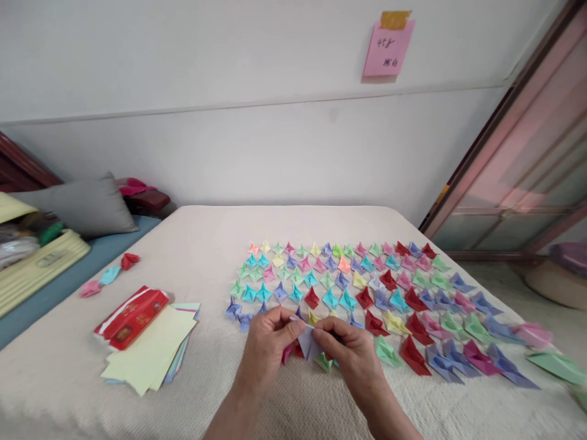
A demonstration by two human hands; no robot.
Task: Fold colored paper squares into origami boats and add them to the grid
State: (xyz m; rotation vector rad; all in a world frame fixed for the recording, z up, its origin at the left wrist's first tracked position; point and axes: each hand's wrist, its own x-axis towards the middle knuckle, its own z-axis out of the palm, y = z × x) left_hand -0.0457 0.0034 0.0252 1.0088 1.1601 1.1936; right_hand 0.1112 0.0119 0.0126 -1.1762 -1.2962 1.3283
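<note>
A small folded piece of pale lavender paper [309, 344] is held between my two hands, low in the middle of the view. My left hand [270, 339] pinches its upper left edge between thumb and fingers. On the right side, my right hand [346, 345] grips the paper the same way. Behind and around the hands, rows of small folded paper shapes [347, 300] in many colours lie on the cream cover [202, 244]. Several of the nearest shapes are partly hidden by my hands.
At the left, a red packet [132, 318] rests on a stack of coloured paper sheets [153, 357]. Three folded pieces, including a red one [129, 261], lie farther left. A grey pillow [92, 205] is beyond. A pink note [389, 49] is taped to the wall.
</note>
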